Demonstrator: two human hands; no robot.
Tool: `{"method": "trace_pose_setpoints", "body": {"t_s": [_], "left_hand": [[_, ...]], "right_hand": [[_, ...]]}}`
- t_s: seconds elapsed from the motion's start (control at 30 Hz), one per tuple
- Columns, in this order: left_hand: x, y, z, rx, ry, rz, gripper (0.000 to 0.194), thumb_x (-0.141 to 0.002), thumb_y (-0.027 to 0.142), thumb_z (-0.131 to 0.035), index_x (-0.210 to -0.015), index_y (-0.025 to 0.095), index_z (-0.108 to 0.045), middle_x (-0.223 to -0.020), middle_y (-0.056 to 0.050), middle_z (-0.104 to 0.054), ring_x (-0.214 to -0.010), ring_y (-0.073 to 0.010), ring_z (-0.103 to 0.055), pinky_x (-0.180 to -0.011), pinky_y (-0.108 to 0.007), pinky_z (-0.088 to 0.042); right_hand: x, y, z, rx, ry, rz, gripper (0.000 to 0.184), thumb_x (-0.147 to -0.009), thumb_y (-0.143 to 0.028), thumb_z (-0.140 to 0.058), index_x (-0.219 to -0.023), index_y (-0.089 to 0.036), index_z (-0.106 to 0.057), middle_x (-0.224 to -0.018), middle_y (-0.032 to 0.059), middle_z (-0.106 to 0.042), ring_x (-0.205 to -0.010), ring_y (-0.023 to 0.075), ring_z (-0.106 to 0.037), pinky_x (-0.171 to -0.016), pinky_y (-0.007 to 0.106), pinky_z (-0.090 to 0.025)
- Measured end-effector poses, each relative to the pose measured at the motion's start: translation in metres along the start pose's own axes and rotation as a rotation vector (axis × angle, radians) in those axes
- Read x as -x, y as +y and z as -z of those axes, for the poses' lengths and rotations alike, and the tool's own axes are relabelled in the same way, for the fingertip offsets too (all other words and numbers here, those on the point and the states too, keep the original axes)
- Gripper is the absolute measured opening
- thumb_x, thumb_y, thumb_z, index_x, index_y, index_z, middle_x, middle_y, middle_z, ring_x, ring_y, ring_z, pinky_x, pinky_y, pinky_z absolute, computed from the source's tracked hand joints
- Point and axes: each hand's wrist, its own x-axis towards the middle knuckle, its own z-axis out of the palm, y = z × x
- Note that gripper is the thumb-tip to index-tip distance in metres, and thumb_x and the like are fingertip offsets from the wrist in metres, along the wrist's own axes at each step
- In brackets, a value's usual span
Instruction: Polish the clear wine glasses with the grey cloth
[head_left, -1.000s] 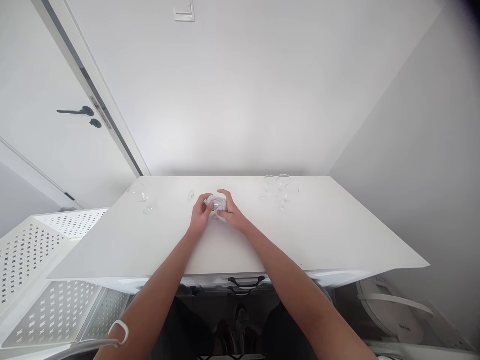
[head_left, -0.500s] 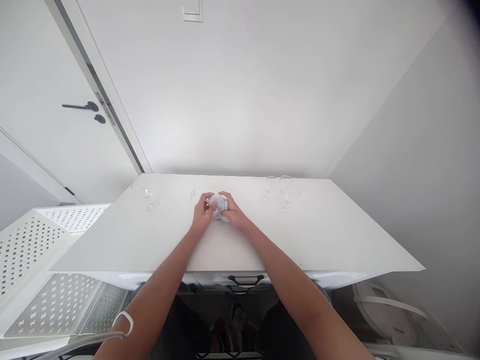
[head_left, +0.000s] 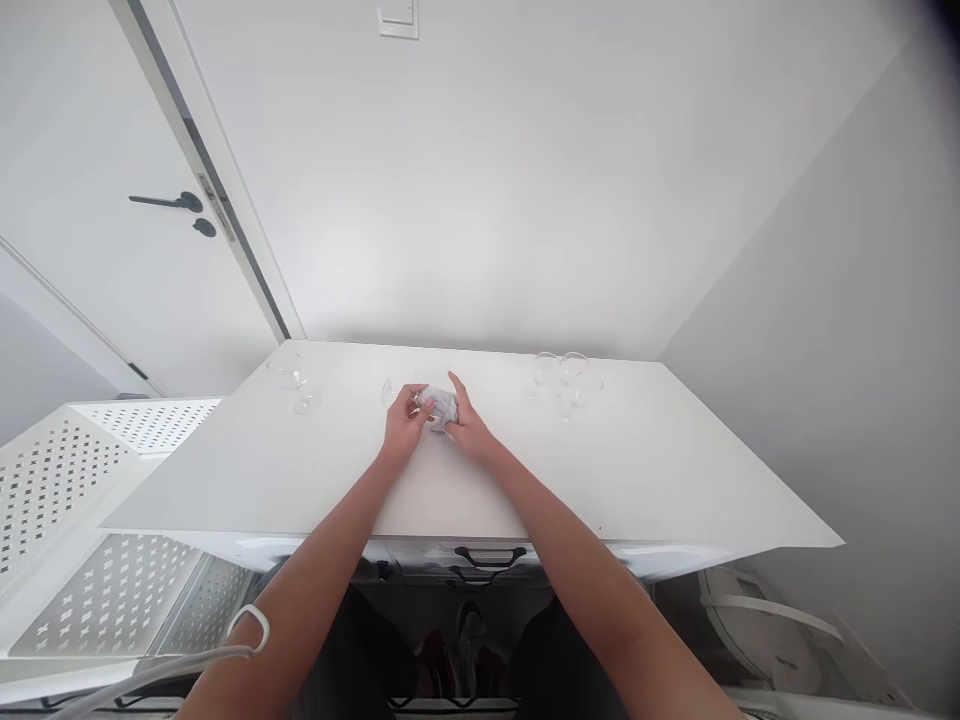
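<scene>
Both my hands meet over the middle of the white table [head_left: 637, 480]. My left hand [head_left: 405, 425] is closed around a clear stemmed glass [head_left: 397, 393] lying on its side, whose foot points left. My right hand [head_left: 463, 420] presses a small pale grey cloth [head_left: 440, 405] against the bowl of that glass, fingers curled round the cloth. Most of the glass is hidden by my fingers and the cloth.
A clear glass [head_left: 289, 372] lies at the table's far left. Two or three clear glasses [head_left: 566, 375] stand at the far right. A white perforated metal rack [head_left: 90, 480] is to the left, a door with a black handle [head_left: 169, 203] behind it. Black drawer handles [head_left: 487, 555] show under the table's front edge.
My hands stay in place on the glass. The right hand's fingers have shifted the cloth a little round the bowl. The view has drifted slightly.
</scene>
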Motion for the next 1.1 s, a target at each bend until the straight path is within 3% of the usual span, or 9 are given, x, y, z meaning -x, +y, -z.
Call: {"method": "trace_pose_setpoints", "body": {"t_s": [0.13,0.23,0.33,0.47,0.57,0.7,0.83,0.97,1.1], "left_hand": [[-0.001,0.0,-0.001,-0.025,-0.001,-0.017,0.042,-0.081,0.052,-0.076,-0.112,0.026,-0.066,-0.103,-0.006,-0.062,-0.086,-0.0191,-0.063,-0.069,-0.035,-0.062],[-0.002,-0.001,0.0,0.03,0.078,0.013,0.042,-0.084,0.055,-0.072,-0.113,0.025,-0.063,-0.105,-0.007,-0.063,-0.087,-0.0193,-0.062,-0.07,-0.035,-0.061],[-0.002,-0.002,0.0,0.059,0.134,0.062,0.042,-0.087,0.058,-0.068,-0.112,0.025,-0.06,-0.105,-0.007,-0.062,-0.092,-0.0208,-0.064,-0.069,-0.035,-0.061],[-0.001,-0.001,-0.004,-0.021,0.033,0.022,0.042,-0.086,0.057,-0.07,-0.108,0.024,-0.057,-0.097,-0.004,-0.059,-0.083,-0.0178,-0.062,-0.066,-0.031,-0.057],[-0.001,-0.001,-0.005,-0.013,0.005,0.007,0.041,-0.088,0.059,-0.067,-0.107,0.025,-0.054,-0.091,-0.002,-0.057,-0.073,-0.0151,-0.058,-0.062,-0.029,-0.053],[-0.001,0.0,-0.003,0.011,0.046,-0.014,0.035,-0.093,0.057,-0.061,-0.103,0.025,-0.052,-0.088,-0.001,-0.055,-0.07,-0.0131,-0.055,-0.06,-0.026,-0.049],[-0.002,-0.003,0.001,0.049,0.091,0.029,0.033,-0.094,0.055,-0.059,-0.108,0.026,-0.051,-0.099,-0.004,-0.059,-0.083,-0.0164,-0.059,-0.062,-0.027,-0.052],[-0.002,-0.005,0.0,0.053,0.138,0.045,0.037,-0.092,0.056,-0.061,-0.113,0.028,-0.048,-0.107,-0.005,-0.057,-0.092,-0.0182,-0.061,-0.064,-0.028,-0.055],[0.001,-0.003,-0.003,-0.005,-0.008,0.01,0.037,-0.094,0.056,-0.058,-0.112,0.027,-0.044,-0.096,-0.002,-0.053,-0.077,-0.014,-0.057,-0.062,-0.027,-0.052]], "right_hand": [[-0.005,0.005,0.008,-0.15,0.006,-0.103,0.1,-0.064,-0.012,-0.062,-0.156,-0.034,-0.03,-0.09,-0.0015,-0.06,-0.074,0.0169,-0.054,-0.066,0.028,-0.044],[-0.008,0.008,0.014,-0.271,0.065,-0.077,0.095,-0.063,-0.012,-0.061,-0.153,-0.033,-0.037,-0.085,-0.0025,-0.059,-0.075,0.0168,-0.055,-0.067,0.027,-0.044],[-0.007,0.007,0.011,-0.24,0.088,-0.046,0.102,-0.066,-0.011,-0.06,-0.158,-0.036,-0.025,-0.085,-0.0032,-0.058,-0.073,0.0156,-0.053,-0.066,0.026,-0.044],[-0.002,0.004,-0.002,-0.108,-0.009,-0.022,0.107,-0.068,-0.01,-0.059,-0.161,-0.036,-0.015,-0.098,-0.0002,-0.061,-0.079,0.0164,-0.056,-0.066,0.027,-0.046],[-0.002,0.003,-0.006,-0.133,-0.116,-0.054,0.107,-0.068,-0.01,-0.058,-0.162,-0.035,-0.012,-0.097,0.0007,-0.063,-0.082,0.0181,-0.059,-0.065,0.028,-0.047],[-0.006,0.004,0.003,-0.229,-0.078,-0.096,0.097,-0.063,-0.01,-0.059,-0.154,-0.032,-0.032,-0.087,-0.0021,-0.063,-0.073,0.0167,-0.057,-0.06,0.026,-0.044],[-0.008,0.005,0.009,-0.225,0.038,-0.068,0.084,-0.061,-0.01,-0.057,-0.142,-0.032,-0.046,-0.083,-0.004,-0.06,-0.068,0.0142,-0.053,-0.06,0.024,-0.043],[-0.006,0.006,0.003,-0.159,0.019,-0.031,0.1,-0.065,-0.008,-0.058,-0.156,-0.037,-0.026,-0.092,-0.0025,-0.061,-0.074,0.0148,-0.057,-0.063,0.026,-0.047],[-0.005,0.007,-0.007,-0.19,-0.081,-0.045,0.111,-0.065,-0.007,-0.061,-0.16,-0.037,-0.013,-0.106,0.0008,-0.063,-0.086,0.0178,-0.063,-0.071,0.03,-0.052]]}}
